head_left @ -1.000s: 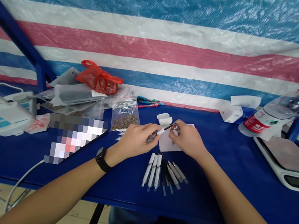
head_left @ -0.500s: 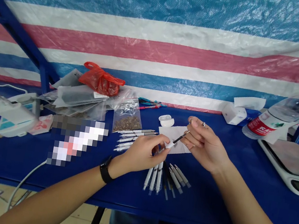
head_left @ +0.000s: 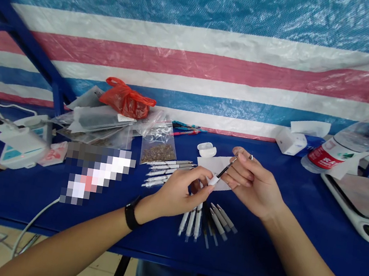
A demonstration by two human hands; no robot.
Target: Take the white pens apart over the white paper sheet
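**Pen (head_left: 222,174) slanted between left hand (head_left: 181,193) and right hand (head_left: 253,188)**

Dark tip pointing up and right, over a paper sheet (head_left: 214,166). Left hand clamped on the white end; right fingers (head_left: 240,175) just beside the shaft, contact impossible to tell. Red label (head_left: 328,158) on the bottle (head_left: 355,139), writing unreadable. Brown granules (head_left: 158,153) filling a zip bag (head_left: 159,138) on the blue table (head_left: 257,252), white pens (head_left: 168,170) beside it.

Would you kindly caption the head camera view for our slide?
Left hand and right hand hold a slim pen-like tool above a blue table.
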